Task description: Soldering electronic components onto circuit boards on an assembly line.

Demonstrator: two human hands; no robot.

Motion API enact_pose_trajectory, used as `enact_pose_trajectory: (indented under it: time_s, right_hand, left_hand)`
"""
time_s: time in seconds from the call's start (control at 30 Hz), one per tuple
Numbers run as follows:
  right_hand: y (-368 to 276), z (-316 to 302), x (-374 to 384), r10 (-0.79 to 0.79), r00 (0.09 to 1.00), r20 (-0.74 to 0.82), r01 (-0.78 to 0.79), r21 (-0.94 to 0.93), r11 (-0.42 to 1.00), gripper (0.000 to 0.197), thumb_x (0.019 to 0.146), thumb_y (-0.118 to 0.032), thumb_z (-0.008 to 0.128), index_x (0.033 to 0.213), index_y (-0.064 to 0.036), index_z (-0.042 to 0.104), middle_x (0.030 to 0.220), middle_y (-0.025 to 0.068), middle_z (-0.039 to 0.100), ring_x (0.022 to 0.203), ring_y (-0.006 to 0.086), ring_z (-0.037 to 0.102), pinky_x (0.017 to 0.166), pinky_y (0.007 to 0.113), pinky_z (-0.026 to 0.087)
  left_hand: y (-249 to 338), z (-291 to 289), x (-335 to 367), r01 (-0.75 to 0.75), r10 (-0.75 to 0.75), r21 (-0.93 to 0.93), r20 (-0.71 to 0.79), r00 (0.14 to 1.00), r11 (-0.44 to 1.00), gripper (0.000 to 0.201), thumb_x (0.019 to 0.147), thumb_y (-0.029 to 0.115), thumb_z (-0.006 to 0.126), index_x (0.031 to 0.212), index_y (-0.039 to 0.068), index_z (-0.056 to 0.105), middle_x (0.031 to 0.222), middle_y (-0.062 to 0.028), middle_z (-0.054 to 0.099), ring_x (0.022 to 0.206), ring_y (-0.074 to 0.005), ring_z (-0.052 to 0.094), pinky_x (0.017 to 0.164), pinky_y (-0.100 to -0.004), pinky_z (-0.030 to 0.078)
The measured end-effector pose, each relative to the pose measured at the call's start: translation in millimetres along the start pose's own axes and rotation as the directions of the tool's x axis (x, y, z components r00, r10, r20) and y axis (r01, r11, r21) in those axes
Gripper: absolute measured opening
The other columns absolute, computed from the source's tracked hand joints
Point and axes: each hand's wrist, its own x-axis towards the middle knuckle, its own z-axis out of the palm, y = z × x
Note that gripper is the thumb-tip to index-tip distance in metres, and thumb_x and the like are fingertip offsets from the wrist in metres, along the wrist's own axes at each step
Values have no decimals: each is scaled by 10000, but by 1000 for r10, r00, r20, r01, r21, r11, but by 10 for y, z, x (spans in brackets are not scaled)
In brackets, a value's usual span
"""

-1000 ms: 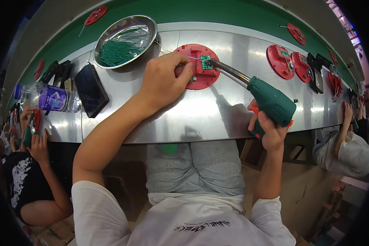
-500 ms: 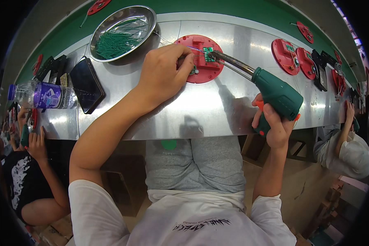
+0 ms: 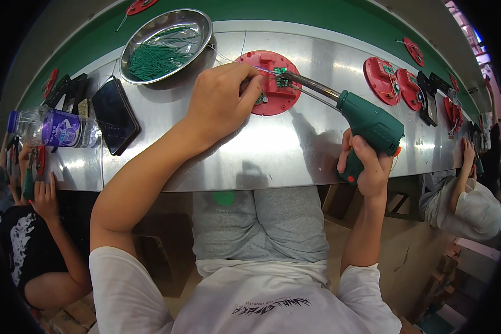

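My right hand (image 3: 373,167) is wrapped round the grip of a green pistol-shaped soldering gun (image 3: 370,122). Its long metal tip slants up and left, meeting the small green circuit board (image 3: 279,71) on a round red plastic housing (image 3: 284,103). Over the left part of that housing, my left hand (image 3: 222,97) pinches a thin wire (image 3: 266,70) between thumb and forefinger; the wire's end runs toward the board. The exact contact point at the tip is too small to make out. Pale wires (image 3: 221,54) trail behind the left hand toward the bowl.
Left of my hands are a steel bowl (image 3: 203,47) of green wires (image 3: 158,60), a black phone (image 3: 116,117) and a lying plastic bottle (image 3: 64,129). More red housings (image 3: 382,83) lie right on the metal table (image 3: 217,172). Co-workers (image 3: 463,209) sit on both sides.
The view has shifted slightly. My right forefinger has eased off the soldering gun's orange trigger area and looks more curled. The tip stays at the board, and my left hand keeps its pinch.
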Motion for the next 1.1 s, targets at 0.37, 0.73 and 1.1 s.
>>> enact_pose_trajectory:
  time_s: [0.37, 0.73, 1.1]
  right_hand:
    - [34, -28, -64, -102, 993, -66, 106, 72, 992, 349, 912, -110, 592, 1200, 86, 564, 948, 177, 667, 492, 192, 593, 457, 294, 471]
    - [36, -14, -68, -122, 989, -84, 127, 63, 990, 331, 919, -107, 601, 1188, 83, 574, 975, 160, 662, 512, 174, 594, 469, 279, 466]
    - [11, -22, -65, -151, 988, -18, 151, -18, 988, 235, 887, -44, 645, 1092, 69, 639, 925, 102, 700, 548, 114, 591, 507, 246, 479]
  left_hand:
    - [14, -6, 8, -4, 4, 3, 10, 1000, 1000, 130, 879, 107, 681, 908, -18, 699, 752, -139, 691, 597, -222, 659, 577, -310, 519]
    - [26, -14, 31, 13, -13, -18, -3, 1000, 1000, 104, 863, 73, 679, 914, -16, 695, 783, -133, 683, 651, -211, 669, 595, -311, 515]
    - [193, -42, 29, -173, 176, 54, -71, 982, 983, 259, 776, 29, 689, 1029, -27, 695, 845, -137, 635, 738, -294, 607, 678, -385, 510]
